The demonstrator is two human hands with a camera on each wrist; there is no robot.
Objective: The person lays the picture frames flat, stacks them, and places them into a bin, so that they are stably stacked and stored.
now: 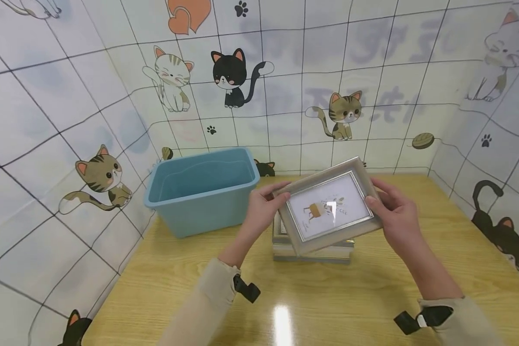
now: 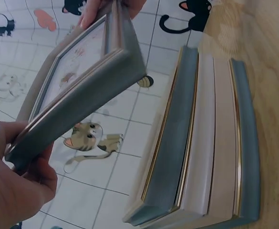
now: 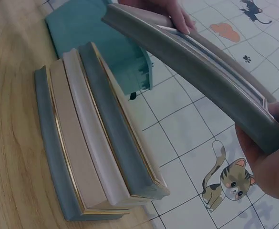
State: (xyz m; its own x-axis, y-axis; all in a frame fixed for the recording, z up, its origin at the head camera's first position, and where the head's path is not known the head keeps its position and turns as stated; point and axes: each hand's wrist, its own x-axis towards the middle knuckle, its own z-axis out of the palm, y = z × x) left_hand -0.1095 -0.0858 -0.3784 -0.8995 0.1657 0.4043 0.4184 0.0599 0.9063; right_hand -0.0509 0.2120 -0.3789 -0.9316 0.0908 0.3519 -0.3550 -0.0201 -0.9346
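Observation:
Between both hands a grey-beige picture frame point(image 1: 328, 206) is held tilted, its front with an animal drawing under glossy glass facing up. My left hand point(image 1: 261, 206) pinches its left end, thumb on the front border and fingers behind. At the opposite end my right hand point(image 1: 395, 216) grips the border the same way. Beneath the held frame lies a stack of several picture frames point(image 1: 311, 259), partly hidden in the head view. The left wrist view shows the edges of these stacked frames point(image 2: 225, 143) in grey-blue, white and beige with gold lines.
A blue plastic bin point(image 1: 203, 211) stands at the back left of the wooden table point(image 1: 320, 302). Behind and beside the table hangs a white gridded covering point(image 1: 285, 129) printed with cartoon cats. Each wrist carries a black strap with a small camera.

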